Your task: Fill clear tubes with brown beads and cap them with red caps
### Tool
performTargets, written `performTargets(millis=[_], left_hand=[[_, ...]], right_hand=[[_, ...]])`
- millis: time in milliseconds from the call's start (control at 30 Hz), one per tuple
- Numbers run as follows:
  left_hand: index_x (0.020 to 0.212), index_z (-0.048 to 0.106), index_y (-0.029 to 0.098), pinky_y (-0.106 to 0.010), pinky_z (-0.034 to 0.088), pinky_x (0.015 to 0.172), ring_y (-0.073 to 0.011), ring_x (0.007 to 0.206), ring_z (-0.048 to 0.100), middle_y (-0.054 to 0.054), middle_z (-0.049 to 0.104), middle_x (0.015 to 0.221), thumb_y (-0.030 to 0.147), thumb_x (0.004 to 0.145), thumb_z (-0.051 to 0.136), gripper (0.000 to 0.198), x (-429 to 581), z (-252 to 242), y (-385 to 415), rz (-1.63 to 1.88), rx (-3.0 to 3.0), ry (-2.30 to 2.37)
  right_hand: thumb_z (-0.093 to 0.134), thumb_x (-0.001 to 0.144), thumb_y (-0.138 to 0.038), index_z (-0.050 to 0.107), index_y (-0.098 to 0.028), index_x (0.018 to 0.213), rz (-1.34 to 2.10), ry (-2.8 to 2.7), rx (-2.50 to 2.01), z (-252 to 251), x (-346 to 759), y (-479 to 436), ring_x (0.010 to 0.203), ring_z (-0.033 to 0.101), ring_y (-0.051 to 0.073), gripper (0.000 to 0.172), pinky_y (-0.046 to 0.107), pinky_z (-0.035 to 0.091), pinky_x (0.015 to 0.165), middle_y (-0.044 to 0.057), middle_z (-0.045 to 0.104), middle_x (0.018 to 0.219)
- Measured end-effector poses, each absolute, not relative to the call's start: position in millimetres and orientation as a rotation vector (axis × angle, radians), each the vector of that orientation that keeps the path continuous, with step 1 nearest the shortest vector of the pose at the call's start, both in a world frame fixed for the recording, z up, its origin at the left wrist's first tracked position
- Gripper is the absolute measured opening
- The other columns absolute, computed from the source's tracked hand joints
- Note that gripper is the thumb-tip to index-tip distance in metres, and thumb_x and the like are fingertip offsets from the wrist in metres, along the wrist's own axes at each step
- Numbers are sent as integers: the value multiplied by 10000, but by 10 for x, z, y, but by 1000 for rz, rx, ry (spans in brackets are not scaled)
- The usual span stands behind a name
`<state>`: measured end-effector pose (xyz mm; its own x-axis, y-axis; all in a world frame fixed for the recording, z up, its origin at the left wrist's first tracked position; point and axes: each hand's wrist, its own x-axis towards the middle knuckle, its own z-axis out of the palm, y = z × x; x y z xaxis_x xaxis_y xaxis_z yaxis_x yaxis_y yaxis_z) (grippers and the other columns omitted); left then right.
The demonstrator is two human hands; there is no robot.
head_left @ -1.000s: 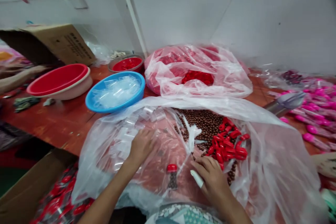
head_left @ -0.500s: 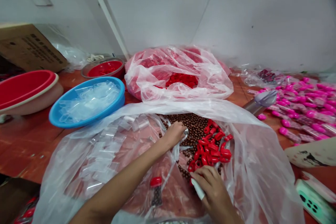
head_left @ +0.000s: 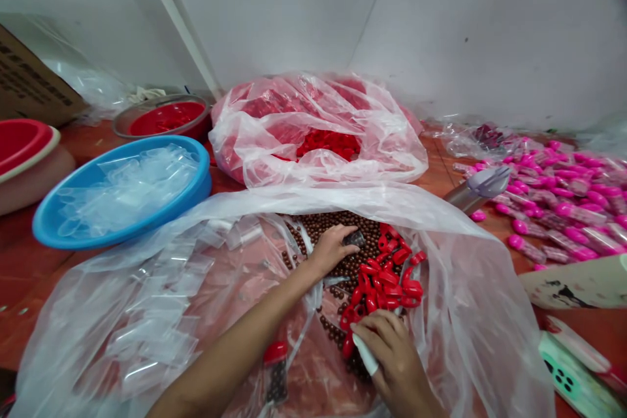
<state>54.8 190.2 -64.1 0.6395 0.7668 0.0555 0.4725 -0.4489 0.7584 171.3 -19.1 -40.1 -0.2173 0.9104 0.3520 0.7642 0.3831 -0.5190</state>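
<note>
My left hand (head_left: pixel 333 249) is closed on a small clear container (head_left: pixel 353 239) that looks dark with brown beads inside, held over the pile of brown beads (head_left: pixel 326 222). My right hand (head_left: pixel 399 359) is at the near edge of the heap of red caps (head_left: pixel 386 277), fingers curled with a red cap (head_left: pixel 348 343) at their tips. A white wrap (head_left: pixel 365 354) shows at its thumb. Between my arms lies a bead-filled container with a red lid (head_left: pixel 275 372). Clear empty containers (head_left: pixel 161 320) lie left on the plastic sheet (head_left: pixel 480 313).
A blue basin (head_left: pixel 53 235) of clear pieces stands left, with red basins (head_left: pixel 22 144) beyond. Behind is a plastic bag (head_left: pixel 274 137) of red parts. At right are a scoop (head_left: pixel 484 184), many pink-capped tubes (head_left: pixel 578 202) and a phone in a green case (head_left: pixel 568 372).
The view has shifted, so most things sit further left. My left hand has turned, and the container in it now shows dark contents. My right hand stays by the red caps.
</note>
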Motion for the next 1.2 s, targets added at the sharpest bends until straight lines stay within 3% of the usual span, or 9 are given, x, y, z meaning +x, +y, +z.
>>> performTargets(millis=[300, 500, 767, 833, 933, 1033, 1200], left_hand=[[1179, 580, 227, -319, 397, 910, -205, 1001, 549, -56, 615, 1078, 345, 732, 664, 470, 545, -551, 1787, 687, 1921, 913], [1168, 590, 249, -295, 399, 902, -194, 1001, 548, -50, 598, 1081, 333, 732, 668, 450, 347, -345, 1518, 824, 1794, 885], [1132, 624, 228, -300, 408, 870, -202, 979, 539, -56, 579, 1038, 333, 667, 729, 488, 36, -206, 930, 836, 1532, 942], [1119, 637, 228, -300, 412, 860, -203, 961, 547, -56, 588, 1025, 331, 652, 739, 488, -26, -198, 800, 820, 1489, 968], [1093, 654, 220, -301, 416, 863, -204, 948, 563, -58, 611, 1015, 302, 646, 745, 464, -115, -200, 658, 798, 1440, 977], [1060, 672, 204, -320, 407, 900, -209, 951, 578, -64, 639, 1021, 267, 637, 752, 434, -197, -219, 563, 784, 1384, 980], [1020, 678, 170, -340, 423, 914, -221, 970, 598, -78, 662, 1053, 185, 592, 773, 439, -265, -308, 402, 772, 1104, 911]], right_hand=[[424, 792, -54, 536, -234, 1212, 299, -1944, -1557, -400, 1782, -201, 1018, 528, 247, 471, 444, 486, 841, 96, 573, 1096], [428, 826, -109, 568, -223, 1116, 340, -1819, -1632, -393, 1882, -170, 1014, 528, 256, 342, 472, 460, 861, 98, 581, 1069], [434, 903, -274, 526, -248, 1233, 677, -1423, -1597, -214, 1769, 123, 1164, 510, 230, 344, 475, 404, 986, 74, 565, 1250], [474, 883, -304, 565, -249, 1199, 834, -1340, -1559, -195, 1707, 201, 1123, 549, 239, 334, 468, 445, 945, 69, 599, 1214], [543, 831, -314, 634, -240, 1108, 1053, -1268, -1498, -218, 1626, 250, 954, 639, 242, 301, 403, 550, 760, 64, 660, 1108], [563, 811, -310, 676, -219, 1027, 1160, -1284, -1462, -249, 1573, 224, 818, 672, 225, 260, 346, 566, 635, 62, 696, 1012], [619, 767, -267, 688, -245, 1027, 1198, -1374, -1467, -186, 1560, 127, 938, 647, 235, 269, 384, 504, 844, 41, 703, 1023]])
